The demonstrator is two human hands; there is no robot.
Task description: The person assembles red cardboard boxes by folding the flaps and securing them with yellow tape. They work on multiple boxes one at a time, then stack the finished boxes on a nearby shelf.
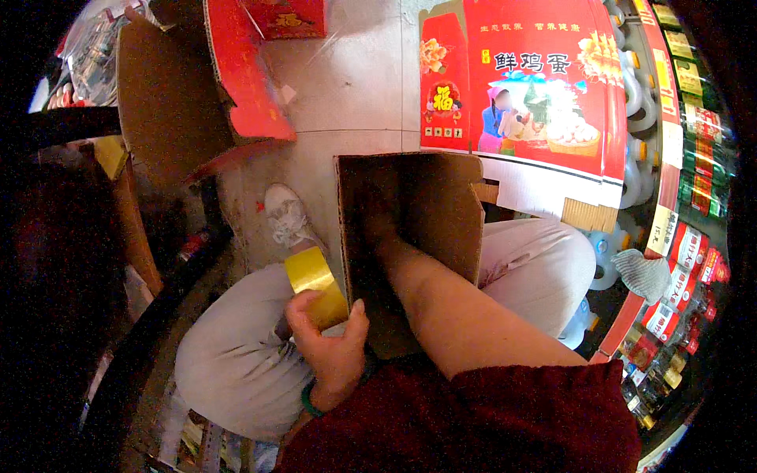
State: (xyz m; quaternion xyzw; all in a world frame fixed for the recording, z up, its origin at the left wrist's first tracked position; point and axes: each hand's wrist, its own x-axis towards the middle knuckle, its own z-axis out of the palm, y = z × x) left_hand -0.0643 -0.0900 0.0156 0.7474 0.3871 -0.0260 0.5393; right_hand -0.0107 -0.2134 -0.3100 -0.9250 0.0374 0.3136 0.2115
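1. Two bare hands on the job, each doing something different. Left hand (335, 347) has its fingers curled round a yellow tape roll (314, 272), thumb up by the cardboard. I'd guess it's gripped by the edge like that to leave the broad outer face free.

2. Roll's right at the left side of an open cardboard box (445, 193), above the left knee (229, 355). Can't tell if it's actually touching the wall. Having it that close probably saves reaching.

3. Right hand (379, 225) is down inside the box, forearm slanting in over the near edge. It's too dark in there to say whether it's open, closed or gripping anything. My guess is that it's bracing a wall or the bottom from inside.

4. Box sits between the left knee and the right knee (536, 272), mouth facing up. Looks like a decent makeshift clamp, and handy for seeing in.

5. Red printed carton (524, 87) lies beyond the right knee, next to shelves of bottles (635, 165). Another opened red-and-brown carton (173, 106) is off to the left. Both seem parked outside the working spot, leaving elbow room.
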